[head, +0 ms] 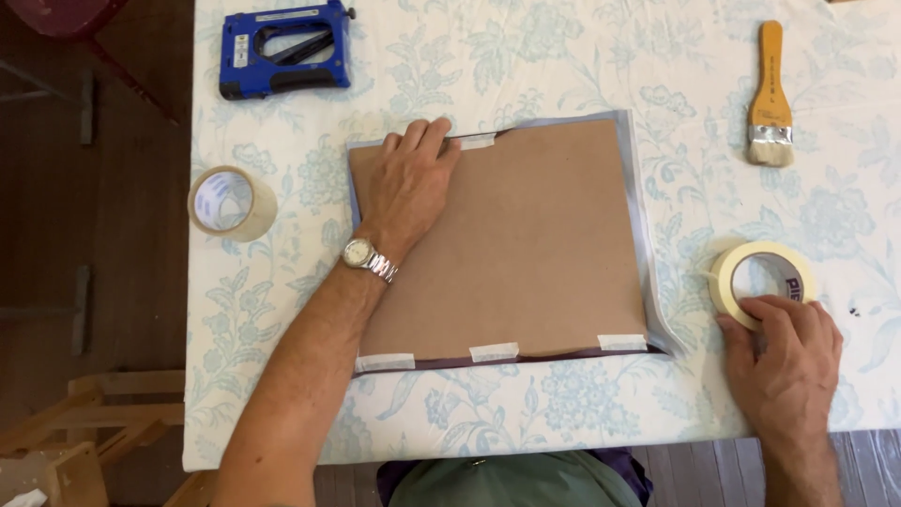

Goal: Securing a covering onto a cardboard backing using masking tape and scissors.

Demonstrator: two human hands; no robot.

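Note:
A brown board (535, 244) lies flat on a sheet of bluish-purple fabric (634, 188) whose edges fold over it, held by short strips of cream tape (494, 352) along the near edge. My left hand (408, 183), with a metal wristwatch, presses flat on the board's far left corner, fingertips on the folded fabric near another tape strip (477, 141). My right hand (788, 352) rests on a roll of cream masking tape (762, 280) to the right of the board, fingers gripping its near rim.
The table is covered by a white cloth with pale blue flowers (526, 75). A blue staple gun (286, 47) lies at the far left, a clear packing-tape roll (230, 202) at the left edge, a wooden-handled paintbrush (770, 99) at the far right. Wooden stool parts (103, 422) stand below left.

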